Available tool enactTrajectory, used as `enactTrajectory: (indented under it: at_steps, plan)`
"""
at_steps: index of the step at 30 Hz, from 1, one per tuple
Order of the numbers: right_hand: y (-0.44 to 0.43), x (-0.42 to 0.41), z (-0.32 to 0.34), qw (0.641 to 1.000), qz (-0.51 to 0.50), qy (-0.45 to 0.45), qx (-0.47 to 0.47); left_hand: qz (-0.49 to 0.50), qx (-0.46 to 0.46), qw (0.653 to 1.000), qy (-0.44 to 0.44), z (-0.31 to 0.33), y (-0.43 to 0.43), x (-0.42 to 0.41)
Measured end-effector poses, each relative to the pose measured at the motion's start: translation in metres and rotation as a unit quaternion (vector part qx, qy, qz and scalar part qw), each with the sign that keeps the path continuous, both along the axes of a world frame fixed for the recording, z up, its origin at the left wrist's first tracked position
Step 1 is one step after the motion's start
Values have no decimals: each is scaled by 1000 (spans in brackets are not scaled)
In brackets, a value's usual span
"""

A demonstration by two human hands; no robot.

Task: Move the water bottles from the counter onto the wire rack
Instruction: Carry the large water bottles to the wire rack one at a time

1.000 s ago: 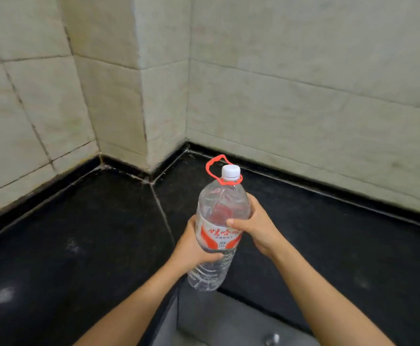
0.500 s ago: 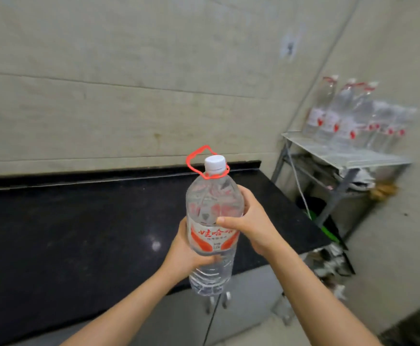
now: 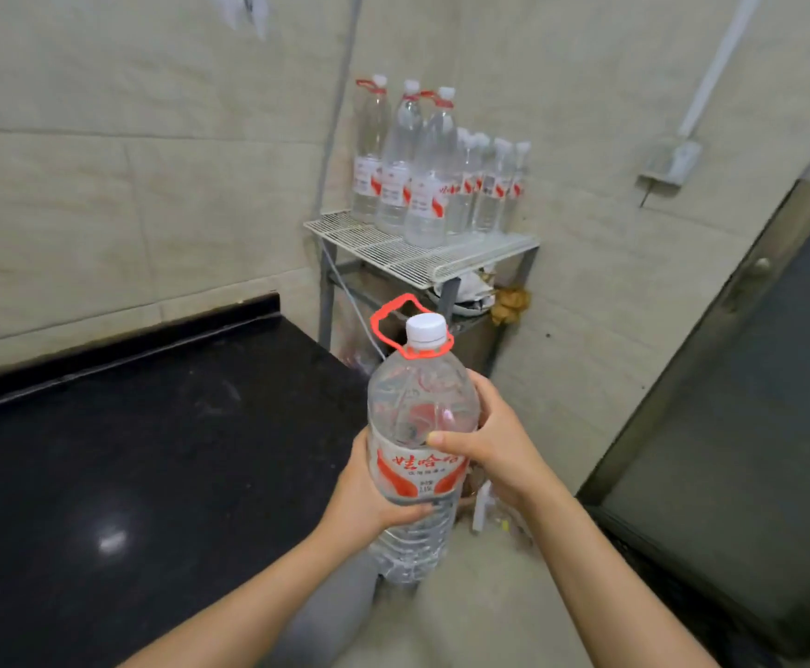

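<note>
I hold a large clear water bottle (image 3: 417,426) upright in front of me; it has a white cap, a red carry loop and a red-and-white label. My left hand (image 3: 364,499) grips its lower body from the left, and my right hand (image 3: 494,441) grips its upper body from the right. The bottle hangs past the right end of the black counter (image 3: 152,450). Further back in the corner stands the white wire rack (image 3: 393,253), with several similar bottles (image 3: 422,171) on its top shelf.
Beige tiled walls surround the corner. A dark glass door with a metal frame (image 3: 730,378) stands on the right. Cloths and clutter (image 3: 489,296) lie on the rack's lower shelf. Small items sit on the floor by the wall (image 3: 484,508).
The view has swung right from the counter corner toward the rack, which is now nearer and centred. Both hands keep the same hold on the bottle.
</note>
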State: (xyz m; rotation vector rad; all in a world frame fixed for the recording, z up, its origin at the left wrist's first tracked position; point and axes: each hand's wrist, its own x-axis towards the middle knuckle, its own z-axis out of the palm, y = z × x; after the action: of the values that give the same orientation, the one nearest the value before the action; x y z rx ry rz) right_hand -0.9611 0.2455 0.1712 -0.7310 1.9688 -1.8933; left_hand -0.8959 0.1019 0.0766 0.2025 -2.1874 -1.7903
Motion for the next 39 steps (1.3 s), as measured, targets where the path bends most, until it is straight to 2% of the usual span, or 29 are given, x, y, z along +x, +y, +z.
enactTrajectory:
  at_steps: [4,10,16,23,29,33,36,39]
  plan:
    - [10,-89,21,999,-25,18,20,-33,9,999,8,13,9,-102]
    - [35,-198,70,996,-57,65,10,-66,43,995,60,72,31,-226]
    - [53,-300,125,988,-48,138,-50,-48,30,988,144,138,49,-328]
    - [58,-432,177,963,65,230,-126,42,-47,970,235,198,52,-448]
    - [37,-541,199,951,165,214,-150,154,-94,955,236,221,44,-528]
    - [10,-596,174,956,224,152,-116,220,-97,951,192,199,35,-567]
    - [-7,-629,155,953,256,106,-126,251,-100,950,160,180,23,-590]
    - [-30,-652,153,951,260,98,-133,268,-83,948,152,179,10,-609]
